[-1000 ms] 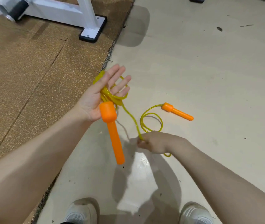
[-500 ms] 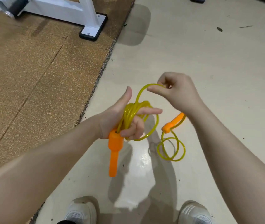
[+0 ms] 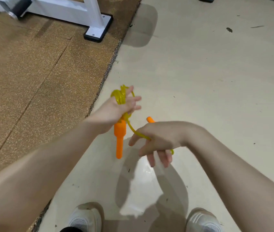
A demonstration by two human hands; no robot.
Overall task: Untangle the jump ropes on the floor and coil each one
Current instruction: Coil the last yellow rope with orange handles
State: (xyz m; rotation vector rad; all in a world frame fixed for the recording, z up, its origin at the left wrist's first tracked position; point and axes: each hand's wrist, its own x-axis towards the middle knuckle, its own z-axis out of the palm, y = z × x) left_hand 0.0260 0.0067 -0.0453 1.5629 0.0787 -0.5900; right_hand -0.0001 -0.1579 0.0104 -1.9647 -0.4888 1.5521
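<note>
A gym floor fills the view: speckled brown rubber matting (image 3: 32,77) to the left of the hands, with the foot of a white equipment frame (image 3: 97,31) standing on it well beyond them, and pale smooth flooring (image 3: 208,77) under and to the right of them. The left hand (image 3: 117,108) is held palm-up with fingers spread and nearly straight, serving as a spool: the yellow jump rope (image 3: 119,97) is looped several times around it, and one orange handle (image 3: 119,136) hangs down from the heel of the palm, probably anchoring the coil's start. A single strand runs from that coil down to the right hand (image 3: 156,139), just beside and below, which pinches the rope while its other fingers hang loosely downward; this grip seems meant to feed the next turn. The second orange handle (image 3: 150,119) peeks out just behind the right hand, so little rope looks left to wind. White shoes (image 3: 86,218) show below both arms.
</note>
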